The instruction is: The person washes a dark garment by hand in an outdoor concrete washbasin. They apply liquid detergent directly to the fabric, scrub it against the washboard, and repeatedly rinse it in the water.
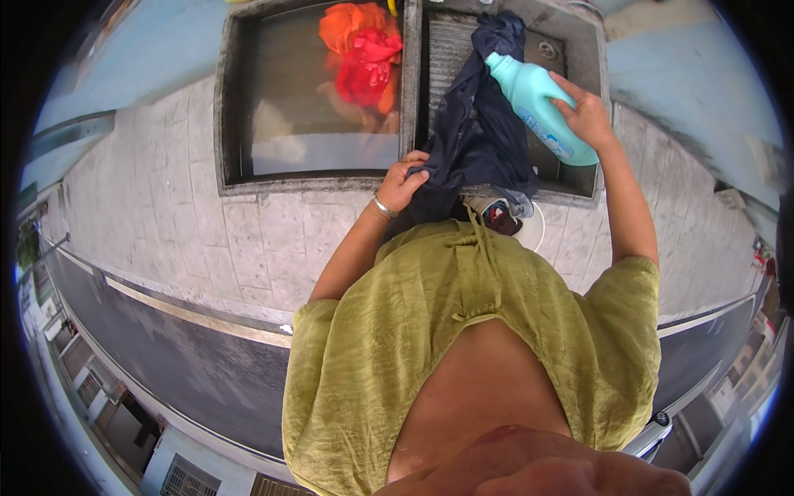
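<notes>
Apparently work stands midway—the left hand (400, 183) pinches the navy garment (471, 140) at one o'clock, the right hand (587, 120) clasps the turquoise bottle (533, 95) toward two, no pour visible—with red-and-orange cloth (364, 70) near twelve lying unwrung in water (285, 78).

An outdoor washing place, shown by the double sink (410, 91), paving (178, 198) and road (198, 364).

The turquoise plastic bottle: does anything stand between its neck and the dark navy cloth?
Nothing visible does. The right hand holds the turquoise plastic bottle with its neck over the dark navy cloth; the left hand grips the cloth lower down, clear of the neck. Whether it is capped, I cannot tell.
</notes>
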Action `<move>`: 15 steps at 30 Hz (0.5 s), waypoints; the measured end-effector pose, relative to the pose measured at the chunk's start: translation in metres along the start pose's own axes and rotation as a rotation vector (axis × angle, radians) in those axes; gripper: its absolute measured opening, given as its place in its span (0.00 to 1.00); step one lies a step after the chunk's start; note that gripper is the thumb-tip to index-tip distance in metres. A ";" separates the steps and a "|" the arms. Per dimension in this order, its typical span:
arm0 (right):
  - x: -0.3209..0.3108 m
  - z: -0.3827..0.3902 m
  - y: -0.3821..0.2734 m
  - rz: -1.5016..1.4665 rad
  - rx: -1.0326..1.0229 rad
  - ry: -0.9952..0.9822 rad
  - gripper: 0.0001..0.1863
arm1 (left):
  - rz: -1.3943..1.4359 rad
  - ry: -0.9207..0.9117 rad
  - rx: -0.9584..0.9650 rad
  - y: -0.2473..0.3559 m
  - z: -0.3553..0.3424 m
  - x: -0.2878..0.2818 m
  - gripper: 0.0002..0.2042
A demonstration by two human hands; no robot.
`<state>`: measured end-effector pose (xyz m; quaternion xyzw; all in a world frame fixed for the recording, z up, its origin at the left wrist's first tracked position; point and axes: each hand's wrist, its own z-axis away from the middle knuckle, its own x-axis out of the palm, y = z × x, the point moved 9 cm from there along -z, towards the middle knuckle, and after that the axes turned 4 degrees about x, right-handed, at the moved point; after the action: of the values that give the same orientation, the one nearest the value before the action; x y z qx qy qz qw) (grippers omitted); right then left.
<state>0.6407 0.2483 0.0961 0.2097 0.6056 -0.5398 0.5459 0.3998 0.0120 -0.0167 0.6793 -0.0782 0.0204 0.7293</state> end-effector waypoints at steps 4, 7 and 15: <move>0.010 0.007 -0.008 0.036 -0.046 -0.049 0.25 | 0.163 0.170 -0.035 -0.017 0.005 -0.008 0.14; 0.011 0.010 -0.015 0.012 -0.135 0.020 0.25 | 0.262 0.226 -0.085 -0.032 0.005 -0.013 0.14; -0.014 -0.009 0.025 -0.328 -0.171 0.294 0.25 | 0.306 0.334 -0.129 -0.050 0.010 -0.019 0.13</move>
<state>0.6618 0.2694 0.0963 0.1374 0.7481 -0.5317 0.3726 0.3875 0.0001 -0.0681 0.5989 -0.0598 0.2378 0.7624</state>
